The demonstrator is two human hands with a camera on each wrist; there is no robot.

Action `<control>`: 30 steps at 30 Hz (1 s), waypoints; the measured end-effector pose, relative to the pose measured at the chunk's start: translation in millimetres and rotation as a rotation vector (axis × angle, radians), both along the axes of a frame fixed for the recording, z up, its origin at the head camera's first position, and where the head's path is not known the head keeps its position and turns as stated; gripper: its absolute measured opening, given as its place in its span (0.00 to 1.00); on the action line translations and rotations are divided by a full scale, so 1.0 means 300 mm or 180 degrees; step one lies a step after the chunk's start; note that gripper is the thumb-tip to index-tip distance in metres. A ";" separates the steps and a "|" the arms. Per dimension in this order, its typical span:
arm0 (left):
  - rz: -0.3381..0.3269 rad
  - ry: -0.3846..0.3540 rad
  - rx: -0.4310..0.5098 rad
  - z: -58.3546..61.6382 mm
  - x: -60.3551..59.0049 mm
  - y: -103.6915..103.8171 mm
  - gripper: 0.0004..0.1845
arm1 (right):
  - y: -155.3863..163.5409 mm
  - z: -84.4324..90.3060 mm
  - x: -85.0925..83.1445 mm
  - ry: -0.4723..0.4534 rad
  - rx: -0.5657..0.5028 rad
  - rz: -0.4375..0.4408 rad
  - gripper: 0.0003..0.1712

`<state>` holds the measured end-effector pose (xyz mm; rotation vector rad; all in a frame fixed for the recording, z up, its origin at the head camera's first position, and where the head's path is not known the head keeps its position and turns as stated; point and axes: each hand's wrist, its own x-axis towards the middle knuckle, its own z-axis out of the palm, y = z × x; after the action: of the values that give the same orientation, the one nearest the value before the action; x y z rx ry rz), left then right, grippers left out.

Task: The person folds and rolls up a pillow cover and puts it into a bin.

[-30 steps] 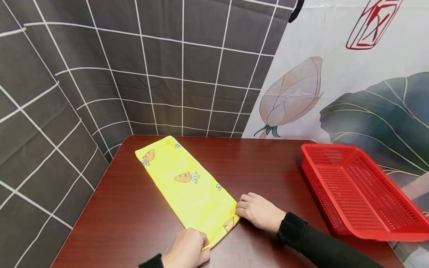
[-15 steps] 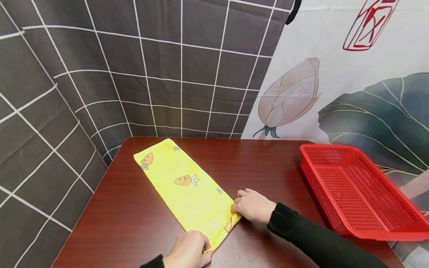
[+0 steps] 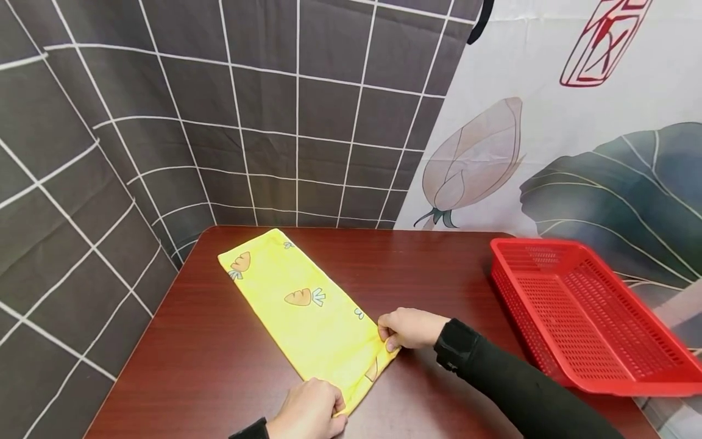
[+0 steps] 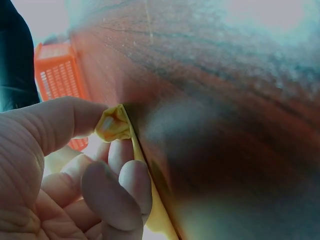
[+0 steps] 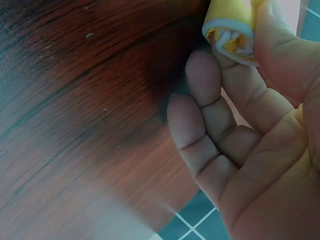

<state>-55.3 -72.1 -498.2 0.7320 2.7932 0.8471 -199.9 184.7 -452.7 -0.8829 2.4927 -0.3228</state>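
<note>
From the head view, the yellow cloth (image 3: 307, 311) lies slantwise on the dark red table (image 3: 439, 274), its far end up toward the left and its near end between the person's two hands. The left hand (image 3: 309, 407) comes in from the bottom edge, knuckles up, fingers bent around the cloth's near left corner; only a bit of its black cuff (image 3: 251, 430) shows. The right hand (image 3: 412, 328) reaches in from the lower right, the black sleeve (image 3: 510, 378) slanting across the table behind it, back of the hand up, thumb and fingers bent down onto the near right corner. Between them the near edge is turned over on itself. Well apart to the right sits the red basket (image 3: 636, 388).

In the left wrist view, the thumb and a finger pinch the small bunched end of the cloth, while the other fingers curl loosely underneath. A dark sleeve and the basket show behind, at the left.

In the right wrist view, the thumb presses the cloth from one side and the index finger supports it from the other, so the white-edged rolled end sits pinched between them. The remaining fingers hang half curled just above the tabletop.
</note>
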 end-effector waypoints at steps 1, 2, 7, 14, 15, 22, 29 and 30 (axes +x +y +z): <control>-0.0004 0.0007 0.0001 0.001 0.002 0.000 0.12 | 0.000 -0.002 -0.003 -0.0022 -0.0010 -0.0023 0.14; -0.0003 0.0010 0.0001 0.003 0.003 0.001 0.12 | 0.000 -0.003 -0.004 -0.0020 -0.0019 -0.0030 0.14; 0.0058 -0.0071 -0.0064 0.027 0.011 0.008 0.14 | -0.004 -0.010 -0.006 0.0039 -0.0058 0.0054 0.15; 0.0122 -0.0069 -0.0175 -0.043 -0.004 0.009 0.15 | 0.001 -0.018 -0.015 0.0313 0.0020 0.0047 0.17; 0.0118 -0.0019 -0.0145 -0.071 -0.007 0.006 0.16 | 0.000 -0.018 -0.014 0.0308 0.0016 0.0016 0.17; 0.0086 -0.0086 0.0011 -0.055 -0.001 -0.004 0.12 | -0.029 -0.022 0.001 0.0435 0.0180 -0.0085 0.19; 0.0280 -0.0513 0.0308 0.038 0.027 -0.004 0.09 | -0.039 -0.029 0.003 0.0509 0.0292 -0.0168 0.19; 0.0306 -0.0557 0.0360 0.042 0.027 -0.007 0.10 | -0.041 -0.027 0.002 0.0508 0.0293 -0.0178 0.19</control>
<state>-47.1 -74.2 -485.6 0.5143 2.6603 1.0395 -199.3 172.5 -460.8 -0.8320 2.6590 -0.1596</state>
